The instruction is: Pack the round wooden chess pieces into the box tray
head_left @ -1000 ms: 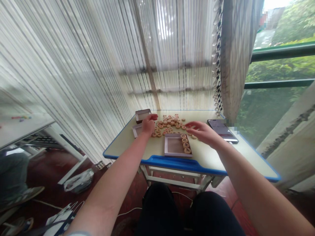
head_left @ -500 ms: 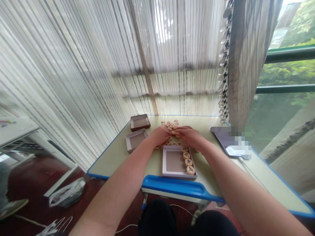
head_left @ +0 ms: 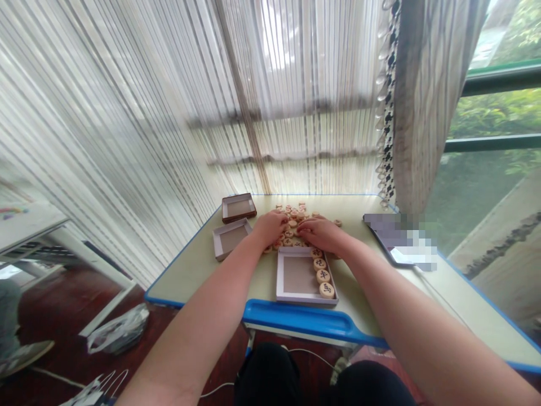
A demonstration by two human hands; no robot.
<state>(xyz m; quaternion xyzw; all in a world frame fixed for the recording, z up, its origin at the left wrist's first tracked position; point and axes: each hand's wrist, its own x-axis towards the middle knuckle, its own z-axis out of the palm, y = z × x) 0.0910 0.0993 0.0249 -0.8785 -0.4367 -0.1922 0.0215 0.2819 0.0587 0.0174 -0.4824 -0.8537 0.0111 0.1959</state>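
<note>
A heap of round wooden Chinese chess pieces (head_left: pixel 293 224) lies on the table between my hands. At the heap's left side, my left hand (head_left: pixel 271 226) rests with loosely bent fingers on the pieces. From the right, my right hand (head_left: pixel 320 232) reaches in palm down, its fingers stretched over the pieces and touching them. No piece shows as gripped in either hand; the undersides of the fingers are hidden. Nearer to me stands a shallow box (head_left: pixel 296 299), with a column of chess pieces (head_left: pixel 323 276) along its right wall, their black characters facing up.
Two more shallow boxes, a grey one (head_left: pixel 220 243) and a brown one (head_left: pixel 239 219), stand at the left. A dark flat device (head_left: pixel 382 239) with a cable lies at the right. The table (head_left: pixel 190 276) has a blue front tray (head_left: pixel 296 318); curtains (head_left: pixel 304 113) hang behind.
My right hand has drawn slightly toward me and my left hand has shifted a little left. More of the heap shows between them. The box's column of pieces looks the same.
</note>
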